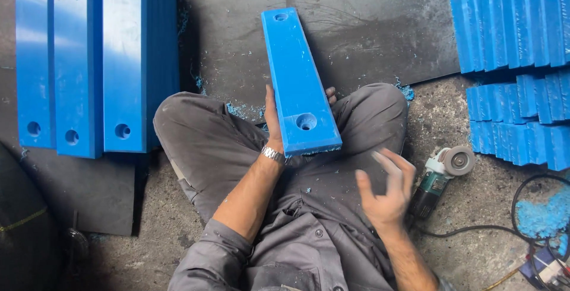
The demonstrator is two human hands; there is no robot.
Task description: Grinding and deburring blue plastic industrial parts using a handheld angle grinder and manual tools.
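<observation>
Blue bar (300, 83) was gripped from beneath by the left hand (273, 119), fingers wrapped around it. Right hand (389, 187) was held open, empty, beside a grinder (439, 175).

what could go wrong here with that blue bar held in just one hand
The left hand alone grips the long blue bar near one end, so it may tip or slip onto the lap. The right hand is open beside the angle grinder, whose disc looks exposed. The grinder's cable trails by the leg and might snag.
</observation>
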